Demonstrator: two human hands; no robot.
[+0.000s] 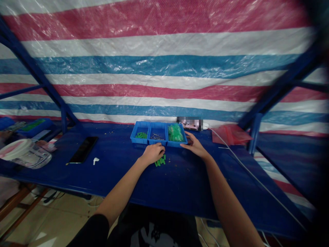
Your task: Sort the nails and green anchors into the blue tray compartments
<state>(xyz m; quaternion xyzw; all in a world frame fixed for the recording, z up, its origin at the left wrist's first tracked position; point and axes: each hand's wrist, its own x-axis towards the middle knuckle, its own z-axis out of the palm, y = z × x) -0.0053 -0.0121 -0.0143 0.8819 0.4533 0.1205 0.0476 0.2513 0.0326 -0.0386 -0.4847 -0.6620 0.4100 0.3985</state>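
Note:
Three small blue bins stand side by side on the blue table (180, 181). The left bin (140, 133) holds green plastic plugs, the middle bin (157, 133) holds small metal screws, and the right bin (176, 134) holds a bag of green parts. My left hand (153, 153) rests curled on the table just in front of the bins, over a small pile of green plugs (160, 161). My right hand (194, 145) lies with fingers spread beside the right bin, touching its corner.
A black phone (84, 149) and a white earbud (95, 160) lie at the left. A clear lidded container (25, 153) sits at the far left edge. A red plastic bag (230, 134) and a white cable (246, 168) lie at the right. Blue frame posts rise behind.

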